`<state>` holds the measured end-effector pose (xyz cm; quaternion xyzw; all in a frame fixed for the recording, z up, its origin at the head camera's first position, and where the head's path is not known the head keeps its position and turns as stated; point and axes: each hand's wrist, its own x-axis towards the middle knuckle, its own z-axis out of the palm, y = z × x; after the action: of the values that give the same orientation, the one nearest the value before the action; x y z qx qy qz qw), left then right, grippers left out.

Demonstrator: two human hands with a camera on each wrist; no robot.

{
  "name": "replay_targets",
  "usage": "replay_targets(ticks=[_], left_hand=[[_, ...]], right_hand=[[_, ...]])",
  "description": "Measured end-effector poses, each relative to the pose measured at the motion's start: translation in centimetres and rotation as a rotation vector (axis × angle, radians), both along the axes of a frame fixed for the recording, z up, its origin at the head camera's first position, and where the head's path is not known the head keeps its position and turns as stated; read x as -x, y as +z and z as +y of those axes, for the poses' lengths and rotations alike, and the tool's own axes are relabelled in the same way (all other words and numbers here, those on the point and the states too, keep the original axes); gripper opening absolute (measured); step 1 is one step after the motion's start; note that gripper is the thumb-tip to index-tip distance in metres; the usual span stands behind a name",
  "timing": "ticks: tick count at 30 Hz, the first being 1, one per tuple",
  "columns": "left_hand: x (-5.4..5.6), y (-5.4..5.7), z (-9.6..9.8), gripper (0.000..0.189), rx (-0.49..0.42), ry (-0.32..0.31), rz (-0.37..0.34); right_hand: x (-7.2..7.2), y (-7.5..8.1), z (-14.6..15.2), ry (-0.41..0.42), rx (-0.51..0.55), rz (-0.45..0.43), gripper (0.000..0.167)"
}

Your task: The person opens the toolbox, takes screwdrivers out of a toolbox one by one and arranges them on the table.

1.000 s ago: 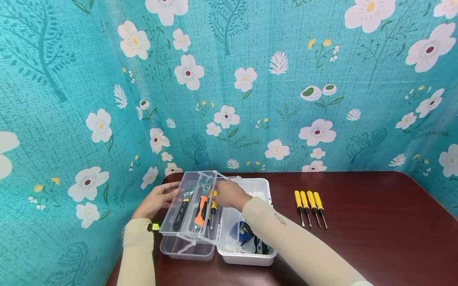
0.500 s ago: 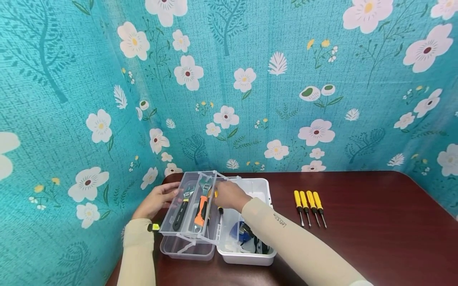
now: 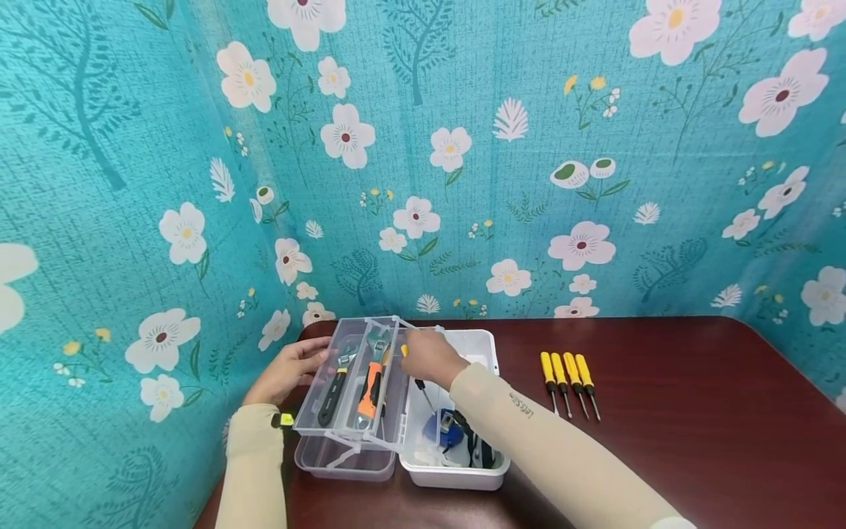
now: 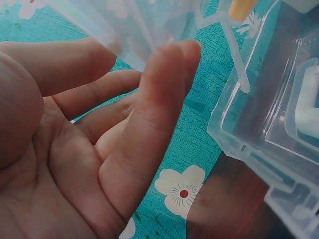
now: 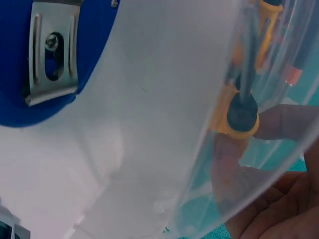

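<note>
In the head view my left hand [image 3: 284, 373] holds the left side of the clear upper tray [image 3: 313, 419] of a toolbox, its fingers bent at the edge. My right hand [image 3: 431, 360] pinches a screwdriver with a yellow handle [image 3: 405, 351] above the white toolbox base. Its black collar [image 5: 242, 112] shows through clear plastic in the right wrist view. The screwdriver tilts, its shaft pointing down toward the base. Beside it in the tray lie a black-handled adjustable wrench [image 3: 333, 393] and an orange-handled tool [image 3: 370, 393]. The right hand hides most of the handle.
The white base [image 3: 456, 481] holds a blue tape measure [image 3: 444, 432] and dark items partly covered by my sleeve. A lower clear tray [image 3: 346, 466] hangs out at the left. Several yellow screwdrivers [image 3: 568, 375] lie in a row on the dark red table [image 3: 694, 426].
My right hand has drawn the yellow screwdriver out of the upper tray and slightly to the right, over the white base. My left hand has stayed in place at the tray.
</note>
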<state>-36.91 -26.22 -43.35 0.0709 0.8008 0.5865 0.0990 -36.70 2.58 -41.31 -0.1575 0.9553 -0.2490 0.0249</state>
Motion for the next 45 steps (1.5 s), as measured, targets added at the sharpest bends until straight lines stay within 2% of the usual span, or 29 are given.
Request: replay_targets(ticks=[9, 16, 25, 45], left_hand=[[0.0, 0.1, 0.0, 0.048, 0.004, 0.004, -0.006], [0.1, -0.3, -0.1, 0.050, 0.033, 0.013, -0.002], [0.1, -0.3, -0.1, 0.049, 0.040, 0.011, 0.008], [0.1, -0.1, 0.0, 0.051, 0.027, 0.009, -0.001]], right_hand=[[0.4, 0.7, 0.7, -0.006, 0.085, 0.010, 0.030], [-0.1, 0.9, 1.0, 0.004, 0.164, 0.047, 0.033], [-0.3, 1.3, 1.4, -0.013, 0.230, 0.050, 0.037], [-0.3, 2.9, 4.1, 0.012, 0.286, 0.045, 0.039]])
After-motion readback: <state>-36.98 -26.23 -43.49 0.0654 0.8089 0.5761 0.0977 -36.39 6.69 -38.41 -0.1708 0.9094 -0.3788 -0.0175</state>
